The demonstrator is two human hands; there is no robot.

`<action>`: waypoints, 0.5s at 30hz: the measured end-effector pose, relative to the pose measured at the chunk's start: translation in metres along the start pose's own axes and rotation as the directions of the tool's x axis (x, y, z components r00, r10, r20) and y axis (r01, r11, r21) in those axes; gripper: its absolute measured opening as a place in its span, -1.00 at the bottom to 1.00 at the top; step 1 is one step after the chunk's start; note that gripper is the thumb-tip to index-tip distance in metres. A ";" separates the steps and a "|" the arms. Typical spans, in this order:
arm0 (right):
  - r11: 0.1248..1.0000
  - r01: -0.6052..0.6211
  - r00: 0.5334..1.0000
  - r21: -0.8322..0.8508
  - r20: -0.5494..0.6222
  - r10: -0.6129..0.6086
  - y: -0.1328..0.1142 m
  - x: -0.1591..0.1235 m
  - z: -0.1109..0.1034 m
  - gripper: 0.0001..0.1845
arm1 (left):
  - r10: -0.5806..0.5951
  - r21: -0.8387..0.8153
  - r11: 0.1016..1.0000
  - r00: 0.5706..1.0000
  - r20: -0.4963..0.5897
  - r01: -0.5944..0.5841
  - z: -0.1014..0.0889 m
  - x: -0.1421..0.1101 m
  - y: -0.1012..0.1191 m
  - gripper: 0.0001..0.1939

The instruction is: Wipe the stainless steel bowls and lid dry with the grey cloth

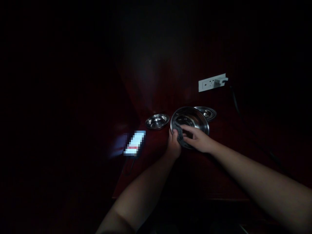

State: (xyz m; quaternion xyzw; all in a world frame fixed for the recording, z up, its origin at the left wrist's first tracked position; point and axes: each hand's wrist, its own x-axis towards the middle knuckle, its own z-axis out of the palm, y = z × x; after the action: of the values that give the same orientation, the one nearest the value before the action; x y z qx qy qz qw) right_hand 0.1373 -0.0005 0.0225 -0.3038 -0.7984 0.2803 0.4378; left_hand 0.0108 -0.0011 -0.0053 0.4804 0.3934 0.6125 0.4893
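A shiny steel pot (202, 121) is tilted with its mouth towards me above the dark red table. My left hand (174, 144) grips its near left rim, the thumb over the edge and the other fingers hidden behind the wall. A dark grey cloth (179, 134) lies over that rim and the inner wall. My right hand (198, 139) reaches into the mouth, its bent fingers closed on the cloth. Some fingertips are lost in shadow.
A shallow steel bowl (157, 122) sits left of the pot, and a round steel lid or plate (208, 113) lies behind it. A lit phone (135, 143) with a cable is at the table's left edge. A wall socket (211, 83) holds a plug with a dark cord.
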 end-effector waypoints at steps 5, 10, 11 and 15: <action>0.962 0.127 0.976 -0.242 -0.145 -0.165 -0.005 0.002 -0.001 -0.49 | 0.088 0.038 0.995 0.985 0.148 -0.095 0.000 -0.008 0.004 -0.40; 0.908 0.023 0.936 -0.418 -0.309 -0.166 -0.005 0.003 -0.003 -0.57 | 0.079 0.072 0.993 0.972 0.219 -0.097 0.001 -0.020 0.012 -0.38; 0.892 -0.016 0.927 -0.451 -0.341 -0.156 -0.005 0.003 -0.004 -0.57 | 0.086 0.067 0.992 0.967 0.239 -0.105 0.002 -0.022 0.012 -0.38; 0.816 -0.153 0.898 -0.558 -0.423 -0.121 -0.004 0.004 -0.007 -0.59 | 0.106 0.053 0.991 0.951 0.290 -0.127 0.003 -0.025 0.013 -0.39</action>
State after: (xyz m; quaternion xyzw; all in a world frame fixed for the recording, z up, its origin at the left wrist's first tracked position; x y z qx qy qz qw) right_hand 0.1405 0.0012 0.0307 -0.4841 -0.7229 -0.0476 0.4907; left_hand 0.0121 -0.0285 0.0022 0.6033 0.3109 0.5500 0.4867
